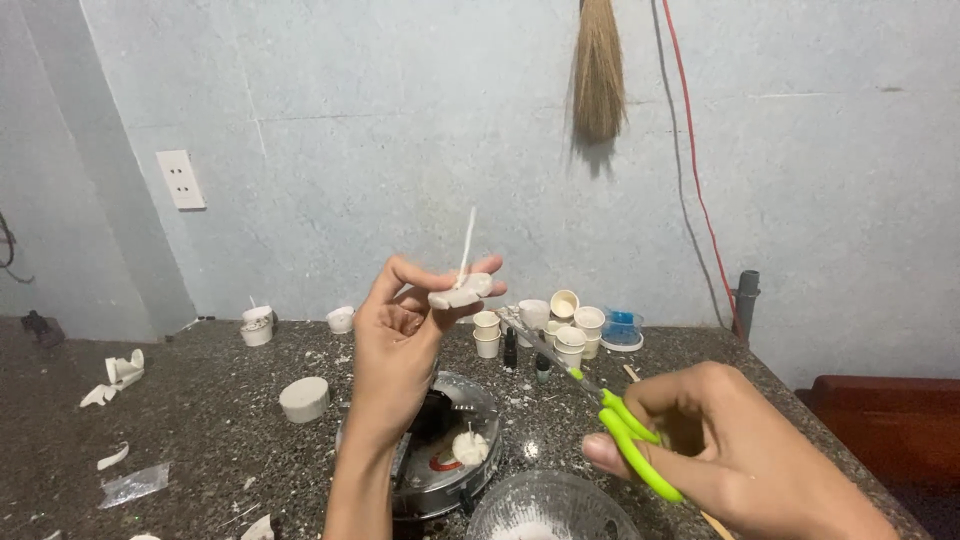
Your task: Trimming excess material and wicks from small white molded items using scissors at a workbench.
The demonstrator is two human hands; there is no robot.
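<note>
A small white wax piece (461,292) with a long white wick (467,240) standing up from it is being held above the speckled worktop (200,420) by the left hand (400,340). The grip of that hand is being kept pinched, thumb and fingertips closed on the piece, so that the wick is pointing upward in front of the pale blue wall (400,120). Green-handled scissors (600,400) are being held by the right hand (740,450), whose grip is closed through and around the handles; the blades appear nearly shut, with the tips directed toward the wax piece and lying just beside and below it. A round metal pot (440,470) containing a second small wicked piece (470,447) is being kept beneath the left hand, and a clear glass bowl (550,510) is seen at the lower edge. Small white cups (560,320) are clustered behind, and a white disc (304,398) lies to the left.

Risks, as judged: the left fingertips could be nicked, because the blade tips are near them; the wick could be cut too short or bent, since it is thin and unsupported; the piece could be dropped into the pot, given the light fingertip pinch.
</note>
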